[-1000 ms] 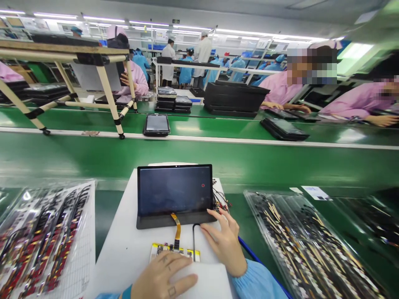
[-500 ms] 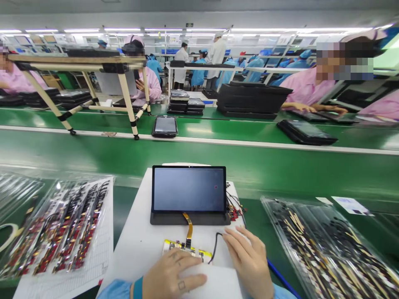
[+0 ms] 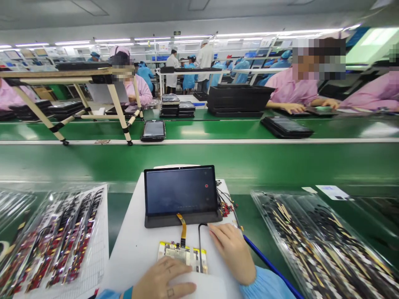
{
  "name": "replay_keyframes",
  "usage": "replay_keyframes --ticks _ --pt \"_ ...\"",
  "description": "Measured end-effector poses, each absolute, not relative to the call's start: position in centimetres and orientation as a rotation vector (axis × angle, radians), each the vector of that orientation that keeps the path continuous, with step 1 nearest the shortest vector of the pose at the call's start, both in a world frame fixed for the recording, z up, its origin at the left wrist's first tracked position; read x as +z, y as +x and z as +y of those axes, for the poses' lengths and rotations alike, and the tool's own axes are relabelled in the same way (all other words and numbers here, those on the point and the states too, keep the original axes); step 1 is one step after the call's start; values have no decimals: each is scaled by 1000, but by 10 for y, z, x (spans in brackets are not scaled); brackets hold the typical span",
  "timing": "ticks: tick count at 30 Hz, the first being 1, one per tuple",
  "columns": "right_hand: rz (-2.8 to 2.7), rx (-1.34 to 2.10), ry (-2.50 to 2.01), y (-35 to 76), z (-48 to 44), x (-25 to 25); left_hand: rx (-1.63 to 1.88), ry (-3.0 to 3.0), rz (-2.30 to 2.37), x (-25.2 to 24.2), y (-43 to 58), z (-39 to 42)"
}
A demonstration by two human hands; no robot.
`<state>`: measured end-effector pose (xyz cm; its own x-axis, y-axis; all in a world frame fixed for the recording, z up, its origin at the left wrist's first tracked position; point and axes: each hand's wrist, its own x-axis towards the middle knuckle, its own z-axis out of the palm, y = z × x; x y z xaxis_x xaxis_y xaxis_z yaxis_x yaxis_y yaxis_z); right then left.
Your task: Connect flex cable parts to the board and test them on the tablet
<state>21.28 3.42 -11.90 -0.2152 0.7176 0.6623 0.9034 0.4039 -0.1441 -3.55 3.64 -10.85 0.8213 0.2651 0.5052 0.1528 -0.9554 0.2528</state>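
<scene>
A circuit board with yellow-edged sides (image 3: 170, 250) lies on a white work board (image 3: 127, 245). From it an orange flex cable (image 3: 183, 227) runs up to the tablet screen (image 3: 181, 191), which leans in a dark stand. My left hand (image 3: 165, 278) rests, fingers apart, over the circuit board's lower left and a white piece (image 3: 210, 286) below it. A thin black cable (image 3: 199, 245) rises from the circuit board's right side and bends over at the top. Its bent end meets the pinched fingertips of my right hand (image 3: 232, 249).
Bagged parts with red bits (image 3: 68, 241) lie on paper at left. A clear tray of cables (image 3: 311, 245) lies at right. Small red-ended wires (image 3: 227, 207) sit beside the screen, near a blue rod or cord (image 3: 264, 261). Co-workers in pink sit beyond the green conveyor (image 3: 218, 155).
My right hand has turned inward and closed on the black cable, which now stands straighter over the circuit board. My left hand has shifted lower, uncovering more of the circuit board. The view has tilted slightly.
</scene>
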Motion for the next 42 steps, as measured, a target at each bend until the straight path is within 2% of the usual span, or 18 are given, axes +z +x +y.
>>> replay_keyframes --ticks 8,18,26,32,35,39,42 --pt "-2011 -454 -1380 198 47 -104 918 2821 413 -94 -35 38" --pt "-1949 -349 -1283 206 25 -96 909 2877 371 -104 -35 35" --pt "-2005 -577 -1180 211 5 -89 853 2861 344 -104 -36 35" --pt "-2129 -694 -1154 221 0 -93 790 2836 305 -83 -38 36" --pt "-2156 -713 -1130 227 0 -98 993 2621 466 -75 -41 53" --pt "-2125 -666 -1175 228 -2 -100 1694 1965 1084 -82 -40 99" --pt "-2071 -610 -1271 224 -4 -98 1925 1736 1244 -93 -38 133"
